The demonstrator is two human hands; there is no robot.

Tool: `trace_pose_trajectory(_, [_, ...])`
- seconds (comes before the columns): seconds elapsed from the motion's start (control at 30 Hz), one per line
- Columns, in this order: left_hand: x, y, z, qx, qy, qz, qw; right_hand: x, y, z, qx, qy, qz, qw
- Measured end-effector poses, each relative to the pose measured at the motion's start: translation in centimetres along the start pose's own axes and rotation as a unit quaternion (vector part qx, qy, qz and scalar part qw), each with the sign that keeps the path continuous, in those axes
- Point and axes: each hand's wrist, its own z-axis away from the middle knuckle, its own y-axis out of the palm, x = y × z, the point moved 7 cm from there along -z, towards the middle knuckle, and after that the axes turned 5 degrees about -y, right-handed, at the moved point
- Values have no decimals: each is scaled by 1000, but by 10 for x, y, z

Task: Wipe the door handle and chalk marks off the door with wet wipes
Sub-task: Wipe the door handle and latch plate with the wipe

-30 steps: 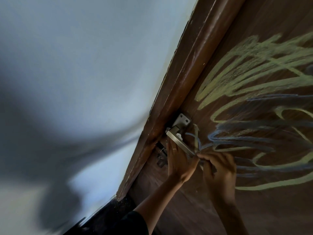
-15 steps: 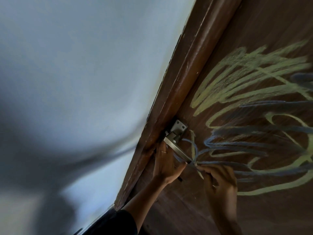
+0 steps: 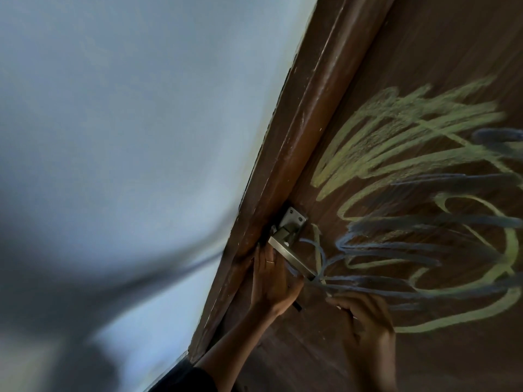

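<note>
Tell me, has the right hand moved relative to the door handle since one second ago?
Yes. The right hand has drawn down and away from the door handle, whose free end its fingertips met before; a gap shows now.

Counted: one dark wooden door (image 3: 424, 52); one metal door handle (image 3: 291, 257) on one screwed plate (image 3: 293, 220); two hands, left (image 3: 273, 281) and right (image 3: 365, 321); one ring (image 3: 270, 261); chalk scribbles in two colours, yellow-green (image 3: 396, 142) and blue (image 3: 396, 247); one pale wall (image 3: 127, 123).
</note>
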Motion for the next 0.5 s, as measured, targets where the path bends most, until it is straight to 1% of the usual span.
trace_pose_trajectory(0.1, [-8, 5, 10, 4, -6, 2, 1000, 2, -1, 0, 0, -4, -10, 1000])
trace_pose_trajectory(0.17, [-10, 7, 17, 5, -9, 23, 1000, 3, -1, 1, 1, -6, -13, 1000])
trace_pose_trajectory(0.23, [-18, 7, 23, 5, 16, 41, 999, 2, -2, 1, 2, 2, -10, 1000])
trace_pose_trajectory(0.33, [-36, 10, 27, 24, 73, 30, 997, 3, -2, 1, 3, 7, -15, 1000])
trace_pose_trajectory(0.43, [-37, 15, 24, 22, 29, 24, 999, 4, 0, -1, 4, 8, -18, 1000])
trace_pose_trajectory(0.5, [-36, 17, 25, 5, 5, 50, 999, 3, -3, -1, -3, 7, -15, 1000])
